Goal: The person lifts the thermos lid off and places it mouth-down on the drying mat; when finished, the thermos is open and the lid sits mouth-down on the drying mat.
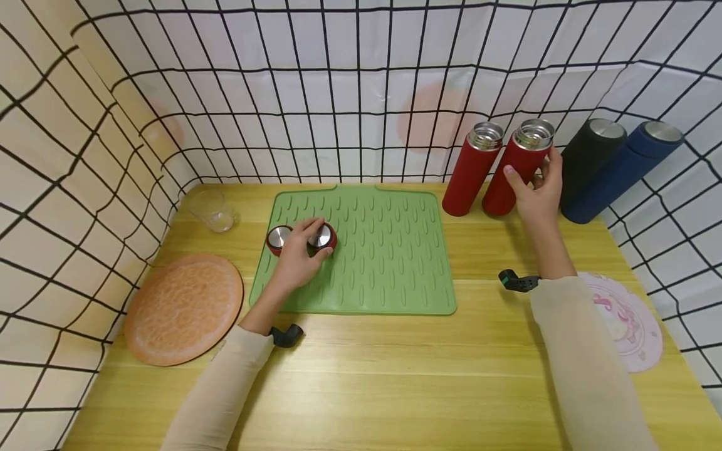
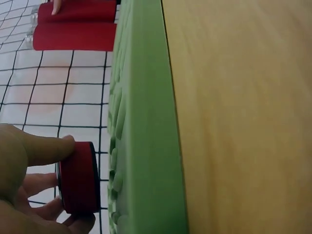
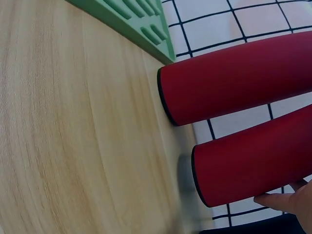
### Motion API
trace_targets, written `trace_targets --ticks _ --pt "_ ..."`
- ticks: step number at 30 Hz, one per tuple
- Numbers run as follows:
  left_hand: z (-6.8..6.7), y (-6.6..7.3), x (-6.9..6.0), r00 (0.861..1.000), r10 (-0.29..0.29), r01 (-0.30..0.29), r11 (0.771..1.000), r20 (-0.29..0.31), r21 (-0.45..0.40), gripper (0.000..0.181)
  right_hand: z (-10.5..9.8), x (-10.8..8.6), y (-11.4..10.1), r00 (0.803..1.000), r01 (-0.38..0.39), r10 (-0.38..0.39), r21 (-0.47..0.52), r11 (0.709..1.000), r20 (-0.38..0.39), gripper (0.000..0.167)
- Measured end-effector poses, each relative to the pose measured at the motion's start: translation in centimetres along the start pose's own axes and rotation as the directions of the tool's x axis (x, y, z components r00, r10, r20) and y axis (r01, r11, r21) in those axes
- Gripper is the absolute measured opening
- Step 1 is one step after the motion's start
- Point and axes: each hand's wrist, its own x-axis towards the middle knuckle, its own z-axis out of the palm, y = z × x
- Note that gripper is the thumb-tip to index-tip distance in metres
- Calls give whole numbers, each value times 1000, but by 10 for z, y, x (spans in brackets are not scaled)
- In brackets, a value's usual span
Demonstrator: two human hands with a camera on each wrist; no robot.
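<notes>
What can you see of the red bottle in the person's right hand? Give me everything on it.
The red bottle is a tall, slim cylinder with a smooth, matte-looking body, a black rim round its base and a shiny, metal-looking neck. Its mouth is open, with no lid on. It looks upright, mouth up, at the back of the table, between another red bottle and a black bottle. The right hand grips its upper part. Whether its base touches the table is unclear.
</notes>
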Motion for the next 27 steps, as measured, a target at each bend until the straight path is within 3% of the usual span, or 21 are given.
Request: trace_targets --ticks 8,13,21,27 --pt "3 -6 0 995 1 -5 999 99 32 66 4 3 7 995 -92 94 40 995 -43 72" --pt "3 -6 0 993 -4 -2 999 116 50 64 2 5 13 993 -111 114 65 992 -42 73" --pt "3 -6 2 991 -1 -7 998 134 57 68 -6 8 16 984 -176 175 -109 978 -17 80" --pt "3 -6 3 993 3 -10 999 118 53 66 -17 1 9 986 -167 163 -251 953 -39 76"
